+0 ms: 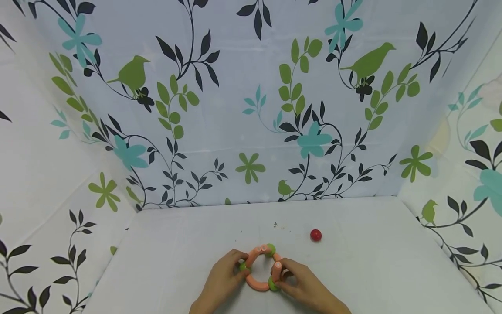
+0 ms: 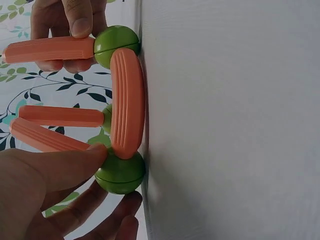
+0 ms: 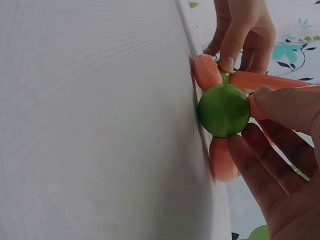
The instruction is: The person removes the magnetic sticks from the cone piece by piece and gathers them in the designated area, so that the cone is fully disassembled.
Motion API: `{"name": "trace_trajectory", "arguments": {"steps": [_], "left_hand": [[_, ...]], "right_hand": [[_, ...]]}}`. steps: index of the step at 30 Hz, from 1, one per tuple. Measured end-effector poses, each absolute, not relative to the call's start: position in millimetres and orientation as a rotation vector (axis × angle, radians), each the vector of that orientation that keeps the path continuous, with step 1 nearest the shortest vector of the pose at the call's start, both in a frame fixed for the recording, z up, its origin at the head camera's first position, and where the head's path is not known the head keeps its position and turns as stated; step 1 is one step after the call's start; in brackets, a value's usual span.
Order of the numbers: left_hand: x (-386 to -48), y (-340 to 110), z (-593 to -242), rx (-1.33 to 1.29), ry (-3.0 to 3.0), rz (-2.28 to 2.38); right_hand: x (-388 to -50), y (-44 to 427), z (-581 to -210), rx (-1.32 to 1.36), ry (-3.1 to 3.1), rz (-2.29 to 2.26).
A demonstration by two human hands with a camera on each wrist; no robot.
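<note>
Orange curved rods and green balls form a ring on the white table, with several more orange rods standing up from the balls. My left hand (image 1: 224, 278) grips the ring's left side at a green ball (image 1: 245, 267); in the left wrist view its thumb lies by the green ball (image 2: 120, 172) and a raised rod (image 2: 47, 136). On the other side my right hand (image 1: 306, 285) pinches an upright orange rod (image 1: 276, 271) just above a green ball (image 1: 273, 284). The right wrist view shows thumb and fingers around that rod, beside the green ball (image 3: 224, 110).
A small red ball (image 1: 315, 235) lies on the white table (image 1: 364, 253), behind and to the right of the ring. Patterned cloth (image 1: 235, 109) with leaves, birds and flowers hangs at the back and both sides. Small dark specks dot the table behind the ring.
</note>
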State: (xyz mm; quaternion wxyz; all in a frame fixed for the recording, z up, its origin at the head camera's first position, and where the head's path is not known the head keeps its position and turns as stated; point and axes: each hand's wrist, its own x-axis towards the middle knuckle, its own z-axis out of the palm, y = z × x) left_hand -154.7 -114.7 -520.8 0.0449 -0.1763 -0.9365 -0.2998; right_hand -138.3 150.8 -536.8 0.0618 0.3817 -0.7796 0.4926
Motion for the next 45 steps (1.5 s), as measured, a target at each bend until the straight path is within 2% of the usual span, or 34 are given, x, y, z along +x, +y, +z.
{"name": "trace_trajectory", "arguments": {"steps": [10,17,22,29,38,45], "left_hand": [[-142,-108,-511,-0.518,-2.86,-0.815],[-124,-95,-511,-0.553,-2.593,-0.586],[-115,-87,-513,-0.574,-2.414,-0.661],[-117,-75,-524,-0.876,-2.414,-0.761],[-125,-69,-526,-0.727,-2.681,-0.966],[-132,-68,-527,-0.753,-2.696,-0.92]], "right_hand": [[-136,150,-536,1.11,-2.354,1.535],[-138,151,-533,1.105,-2.342,1.468],[-137,149,-536,1.113,-2.3,1.473],[-133,149,-536,1.109,-2.334,1.428],[-133,148,-538,1.129,-2.334,1.278],[-134,147,-534,1.074,-2.365,1.094]]}}
